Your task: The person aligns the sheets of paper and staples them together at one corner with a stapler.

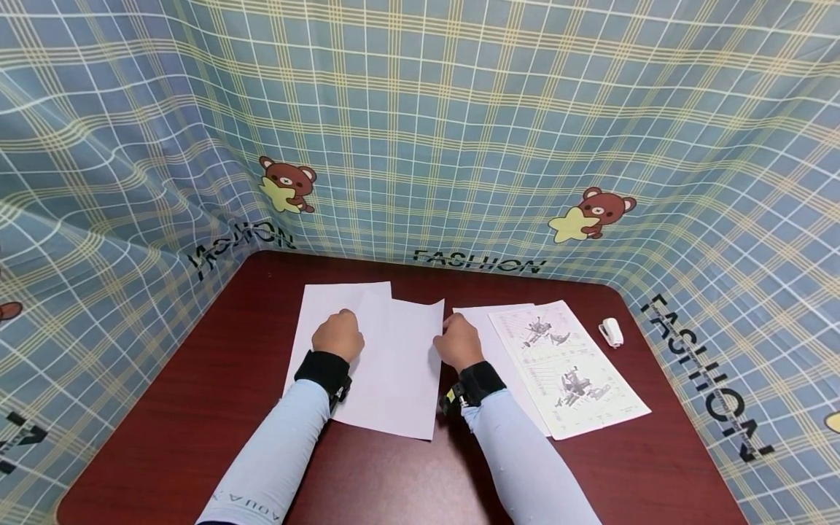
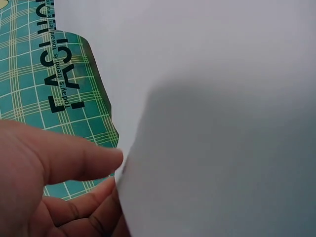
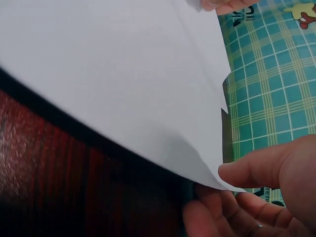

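Note:
A blank white sheet of paper [image 1: 403,364] spans between my two hands over the table, its far right corner curling up. My left hand [image 1: 337,335] pinches the sheet's left side; in the left wrist view the thumb [image 2: 94,160] lies against its edge with fingers behind. On the other side, my right hand [image 1: 459,341] pinches the right edge near the far corner, thumb [image 3: 247,170] on top and curled fingers beneath. Another white sheet [image 1: 321,302] shows behind and left of the held one, partly covered by it and my left hand.
Right of my right hand, a printed page [image 1: 571,368] with grey machine drawings overlaps white paper [image 1: 502,332]. A small white stapler [image 1: 612,332] lies near the right edge of the dark red table [image 1: 216,379]. Plaid cloth [image 1: 420,146] with bears hangs around the table's back and sides.

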`<state>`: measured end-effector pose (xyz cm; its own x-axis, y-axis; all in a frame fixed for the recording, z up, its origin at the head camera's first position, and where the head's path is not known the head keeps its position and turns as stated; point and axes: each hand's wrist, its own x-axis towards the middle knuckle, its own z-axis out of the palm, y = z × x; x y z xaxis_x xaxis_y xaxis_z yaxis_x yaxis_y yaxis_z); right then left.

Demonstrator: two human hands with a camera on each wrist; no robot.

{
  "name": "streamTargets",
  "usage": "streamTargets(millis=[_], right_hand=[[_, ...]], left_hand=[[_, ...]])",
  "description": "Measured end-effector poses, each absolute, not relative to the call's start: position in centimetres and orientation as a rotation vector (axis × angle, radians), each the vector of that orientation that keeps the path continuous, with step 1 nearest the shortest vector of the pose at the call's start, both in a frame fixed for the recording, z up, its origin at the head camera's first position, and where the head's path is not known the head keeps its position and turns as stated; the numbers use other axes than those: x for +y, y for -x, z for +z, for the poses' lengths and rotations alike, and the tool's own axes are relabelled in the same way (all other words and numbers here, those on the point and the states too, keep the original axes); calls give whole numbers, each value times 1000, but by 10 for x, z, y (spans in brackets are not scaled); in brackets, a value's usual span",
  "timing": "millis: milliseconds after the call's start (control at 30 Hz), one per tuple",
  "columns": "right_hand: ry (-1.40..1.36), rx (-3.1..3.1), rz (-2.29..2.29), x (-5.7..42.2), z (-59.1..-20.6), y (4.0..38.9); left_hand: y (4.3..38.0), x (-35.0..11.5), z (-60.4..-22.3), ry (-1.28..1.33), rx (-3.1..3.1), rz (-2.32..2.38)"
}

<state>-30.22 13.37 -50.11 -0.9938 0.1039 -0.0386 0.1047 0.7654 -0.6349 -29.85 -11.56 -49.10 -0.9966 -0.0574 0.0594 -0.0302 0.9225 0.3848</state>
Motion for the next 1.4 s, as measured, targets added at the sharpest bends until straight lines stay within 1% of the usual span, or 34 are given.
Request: streamTargets(millis=[233,500,733,1067,1400], right_hand=[[-209,2942,-1132,135,-506,305],[-262,2914,-1171,134,-503,305],[-257,2922,-1204,137,-502,306],[-233,2945,-1287,156,-499,301],[-178,3018,-1324,177,-485,296]], left_hand=[[296,-117,-487,-54,-2958,-617],[296,-120,-483,-53,-2951,-627],[296,-120,-480,-67,-2945,-643],[296,-114,-474,-34,-2949,-678],[292,-106,-463,42,-2884,-746]])
